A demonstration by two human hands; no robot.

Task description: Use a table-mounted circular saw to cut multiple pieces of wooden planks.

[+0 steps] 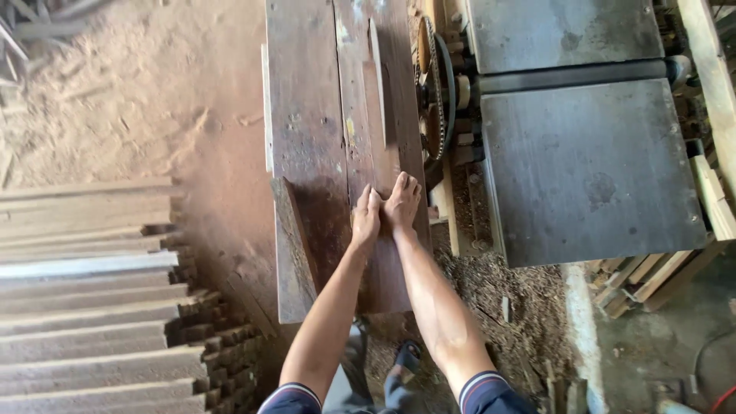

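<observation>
Wide dark saw desk [307, 115] filling the middle of view, long axis running from six toward twelve o'clock; grey steel machine top [590, 169] off at three o'clock, well apart from the hands; stack of sawn planks [84, 307] down at eight o'clock, on a sawdust floor [130, 100]. Toothed circular blade [434, 92] standing on edge at one o'clock from the hands, along the desk's right side. Dark board [383, 253] lying flat on the desk, near end toward six o'clock, far end toward twelve, close beside the blade line. Feeding step in hand, by the look of it: board pressed flat and headed toward twelve o'clock past the blade. Left hand [366, 218] and right hand [402, 201] side by side, touching at the thumbs, palms down on the board's top face; fingers [407, 184] stretched flat and open, gripping nothing, tips at twelve o'clock. Board under both palms, running beyond the fingertips and back beneath the forearms. Next move, as a judgement: steady forward pressure, straight line, right hand kept clear of the teeth at one o'clock; drift toward three o'clock the thing to guard against.
</observation>
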